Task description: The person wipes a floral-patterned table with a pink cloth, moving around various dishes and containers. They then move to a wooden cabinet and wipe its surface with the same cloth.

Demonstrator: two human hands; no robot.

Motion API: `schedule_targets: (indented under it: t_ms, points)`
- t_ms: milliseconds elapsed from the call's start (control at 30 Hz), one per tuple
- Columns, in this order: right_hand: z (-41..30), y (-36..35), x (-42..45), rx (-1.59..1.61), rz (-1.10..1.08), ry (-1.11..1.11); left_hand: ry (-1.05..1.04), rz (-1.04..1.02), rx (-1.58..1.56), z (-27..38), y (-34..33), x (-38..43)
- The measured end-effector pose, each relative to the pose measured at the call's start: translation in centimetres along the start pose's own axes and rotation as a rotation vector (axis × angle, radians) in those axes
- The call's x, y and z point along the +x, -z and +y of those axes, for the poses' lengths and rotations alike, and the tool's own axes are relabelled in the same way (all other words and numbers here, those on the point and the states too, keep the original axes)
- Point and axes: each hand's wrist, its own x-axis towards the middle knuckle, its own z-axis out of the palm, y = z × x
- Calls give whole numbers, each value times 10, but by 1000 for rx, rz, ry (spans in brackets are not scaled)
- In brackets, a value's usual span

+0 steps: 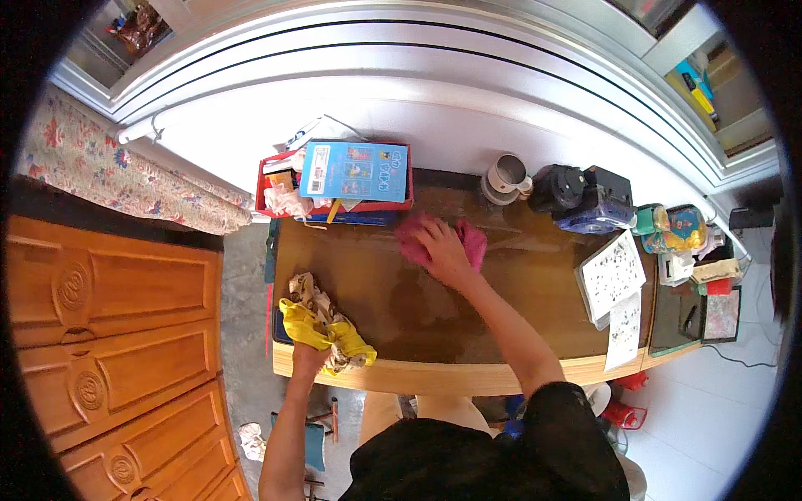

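Note:
Pressed flat on a pink cloth (473,244), my right hand (445,250) rests at the middle of the dark glossy desk top (426,313). The cloth bunches out on both sides of the fingers, and its left part is blurred. My left hand (311,358) grips a crumpled bundle of yellow fabric (307,325) at the desk's front left corner. Patterned beige fabric (307,291) shows in the same bundle. The fabric covers most of the left fingers.
A red box (410,181) with a blue book (354,172) on top stands at the back left. A mug (507,174), a dark blue device (592,203) and several jars line the back right. Printed sheets (611,275) lie on the right. A wooden cabinet (150,288) stands left.

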Motion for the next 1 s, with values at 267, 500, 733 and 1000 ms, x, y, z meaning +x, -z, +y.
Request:
schedule_targets:
  t_ms: [267,500,733,1000]
  points:
    - [33,1,63,-109,340,-453,8,-109,-74,-2,-8,23]
    - [9,2,39,-44,1,-128,73,-92,-54,4,-1,16]
    - [14,2,59,-175,193,-529,-71,-59,177,4,-2,15]
    - [-70,5,-81,40,-275,178,153,-39,47,20,-5,14]
